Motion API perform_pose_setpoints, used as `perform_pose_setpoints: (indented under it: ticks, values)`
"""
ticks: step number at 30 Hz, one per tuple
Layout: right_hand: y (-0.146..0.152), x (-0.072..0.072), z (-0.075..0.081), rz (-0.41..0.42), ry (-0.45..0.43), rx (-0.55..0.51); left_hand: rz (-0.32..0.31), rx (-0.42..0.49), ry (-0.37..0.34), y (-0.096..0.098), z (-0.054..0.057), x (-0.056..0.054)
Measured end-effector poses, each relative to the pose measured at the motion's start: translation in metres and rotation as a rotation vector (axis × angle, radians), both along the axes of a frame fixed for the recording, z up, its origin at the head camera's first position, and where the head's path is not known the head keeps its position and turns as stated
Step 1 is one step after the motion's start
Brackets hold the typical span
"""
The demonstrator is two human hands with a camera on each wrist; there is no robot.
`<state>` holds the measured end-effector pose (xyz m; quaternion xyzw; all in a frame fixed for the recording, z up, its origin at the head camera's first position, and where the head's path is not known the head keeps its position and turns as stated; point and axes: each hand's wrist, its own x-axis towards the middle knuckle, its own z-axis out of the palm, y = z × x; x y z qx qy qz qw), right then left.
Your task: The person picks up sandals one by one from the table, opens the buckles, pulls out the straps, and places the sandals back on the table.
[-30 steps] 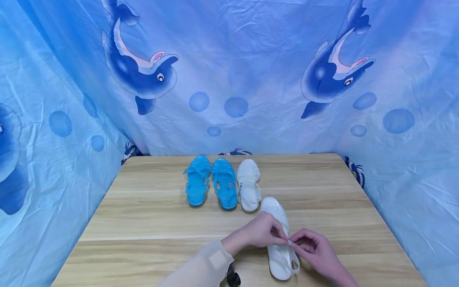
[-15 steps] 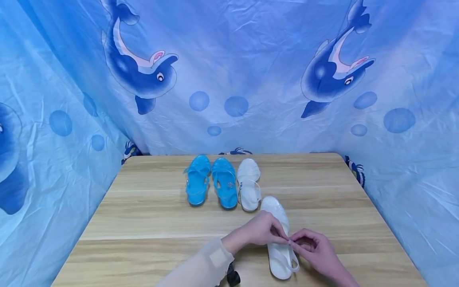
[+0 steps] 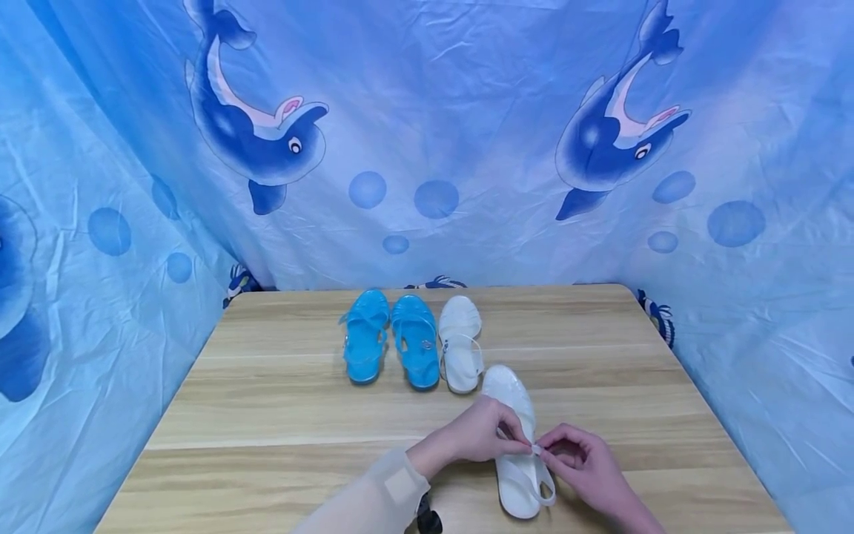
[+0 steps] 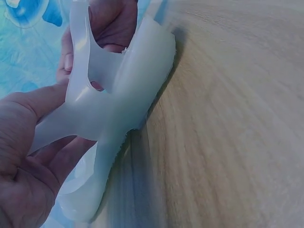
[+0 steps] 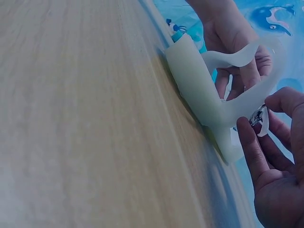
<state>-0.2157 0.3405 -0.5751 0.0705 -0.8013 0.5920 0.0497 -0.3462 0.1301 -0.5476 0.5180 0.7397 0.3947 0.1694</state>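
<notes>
A white sandal (image 3: pixel 518 500) lies near the front of the table, toe pointing away. My left hand (image 3: pixel 483 430) reaches over its middle and pinches a strap at the sandal's right side. From the right, my right hand (image 3: pixel 587 467) pinches the same spot, fingertips almost meeting the left ones. The right wrist view shows a small shiny buckle (image 5: pixel 257 116) between the right thumb and fingers, with a short strap end (image 5: pixel 264 127) curling by it. In the left wrist view the pale strap (image 4: pixel 78 111) passes the left fingers, and its loop rises above the sole.
Behind stand a second white sandal (image 3: pixel 460 319) and two blue sandals, one at the left (image 3: pixel 365 356) and one beside it (image 3: pixel 419 363). The wooden table (image 3: pixel 267 415) is bordered by a blue dolphin-print cloth (image 3: pixel 467 89). A black device (image 3: pixel 429 521) sits below the left sleeve.
The head view has shifted slightly, so everything appears a little further left. Both hands keep pinching at the strap, and a bit of white now shows between their fingertips.
</notes>
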Motion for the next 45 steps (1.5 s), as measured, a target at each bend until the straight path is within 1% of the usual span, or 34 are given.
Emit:
perform_pose_setpoints:
  ticks: [2, 3, 4, 5, 6, 9, 10, 11, 12, 13, 15, 18, 24, 27, 30, 33, 35, 38, 40, 45]
  values:
    - [0.000, 0.000, -0.001, 0.004, 0.006, -0.002, 0.002, 0.010, 0.007, 0.000, 0.000, 0.000]
    - [-0.001, 0.000, -0.001, 0.005, 0.010, 0.000, 0.004, 0.014, 0.026, 0.000, 0.000, 0.000]
    - [-0.001, 0.000, -0.001, 0.004, 0.016, 0.005, 0.009, 0.011, 0.076, 0.000, 0.001, 0.001]
    - [-0.001, 0.000, 0.000, 0.002, 0.021, 0.010, 0.013, 0.007, 0.144, 0.001, 0.003, 0.001]
    - [-0.002, 0.000, 0.000, -0.001, 0.027, 0.017, 0.012, -0.001, 0.232, 0.002, 0.006, 0.001]
    - [-0.004, 0.000, 0.002, -0.013, 0.038, 0.032, -0.015, -0.026, 0.554, 0.005, 0.014, 0.003]
    - [-0.004, 0.000, 0.002, -0.015, 0.037, 0.034, -0.031, -0.032, 0.646, 0.006, 0.017, 0.003]
    - [-0.005, 0.000, 0.003, -0.018, 0.034, 0.036, -0.053, -0.032, 0.715, 0.006, 0.019, 0.004]
    - [-0.005, 0.000, 0.004, -0.019, 0.030, 0.038, -0.075, -0.033, 0.760, 0.007, 0.021, 0.004]
    - [-0.005, 0.000, 0.004, -0.021, 0.023, 0.036, -0.093, -0.037, 0.783, 0.007, 0.022, 0.005]
    - [-0.004, 0.000, 0.005, -0.023, 0.008, 0.027, -0.112, -0.050, 0.778, 0.007, 0.022, 0.005]
    - [-0.002, 0.000, 0.003, -0.015, 0.003, 0.011, -0.113, -0.059, 0.702, 0.006, 0.019, 0.004]
    - [0.001, 0.000, -0.003, 0.011, 0.020, -0.015, -0.073, -0.030, 0.541, 0.000, 0.010, 0.003]
    - [0.003, 0.000, -0.005, 0.015, 0.021, -0.026, -0.045, -0.017, 0.492, -0.003, 0.008, 0.003]
    - [0.003, -0.001, -0.006, 0.027, 0.029, -0.034, -0.017, -0.012, 0.481, -0.005, 0.007, 0.003]
    - [0.003, -0.002, -0.007, 0.038, 0.028, -0.041, 0.002, -0.018, 0.490, -0.007, 0.007, 0.003]
    - [0.004, -0.001, -0.006, 0.034, 0.025, -0.037, 0.003, -0.033, 0.508, -0.005, 0.008, 0.004]
    - [0.003, -0.001, -0.002, 0.023, 0.034, -0.024, -0.007, -0.057, 0.546, 0.001, 0.014, 0.004]
    - [0.002, -0.001, 0.001, 0.017, 0.041, -0.014, -0.013, -0.081, 0.555, 0.005, 0.017, 0.004]
    - [0.000, -0.001, 0.001, 0.007, 0.014, -0.002, -0.035, -0.142, 0.491, 0.008, 0.021, 0.004]
